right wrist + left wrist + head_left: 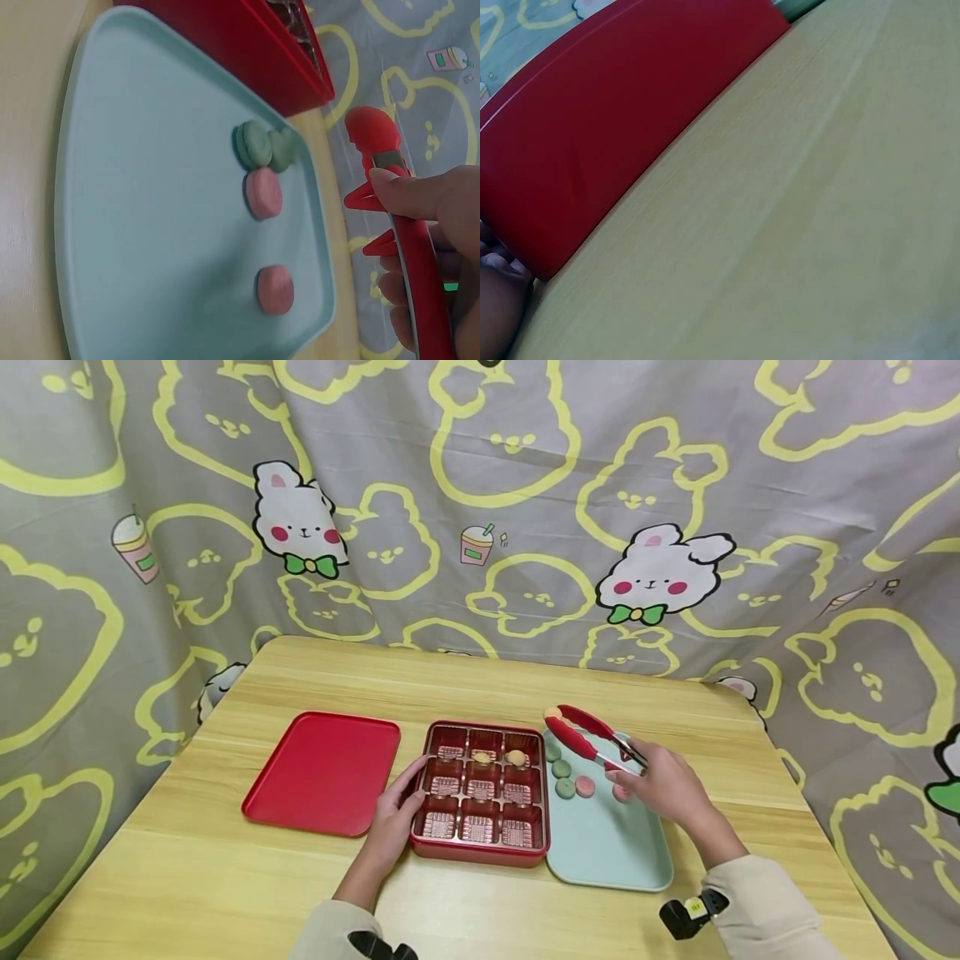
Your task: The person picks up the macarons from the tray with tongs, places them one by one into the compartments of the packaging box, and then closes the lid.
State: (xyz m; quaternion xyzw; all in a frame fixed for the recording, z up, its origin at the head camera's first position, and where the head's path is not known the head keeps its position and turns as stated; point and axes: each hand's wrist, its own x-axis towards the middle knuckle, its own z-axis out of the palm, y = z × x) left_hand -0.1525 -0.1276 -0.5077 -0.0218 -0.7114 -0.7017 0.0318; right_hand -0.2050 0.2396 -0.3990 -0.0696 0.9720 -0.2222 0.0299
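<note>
My right hand (667, 781) grips red-tipped tongs (573, 739) above the far end of the pale green tray (611, 852). Between the tong tips in the head view is a yellow-orange macaron (552, 713). Green macarons (566, 787) and pink macarons (275, 289) lie on that tray. Left of it stands a red box (480, 852) with a clear insert of several compartments. Yellow macarons (516, 758) sit in the back row's middle and right compartments. My left hand (393, 814) rests along the box's left side, its fingers extended against the rim.
A red lid-like tray (326, 772) lies to the left on the wooden table (217, 877). The box's right side stands against the green tray's left edge. Behind the table hangs a patterned curtain (525, 527).
</note>
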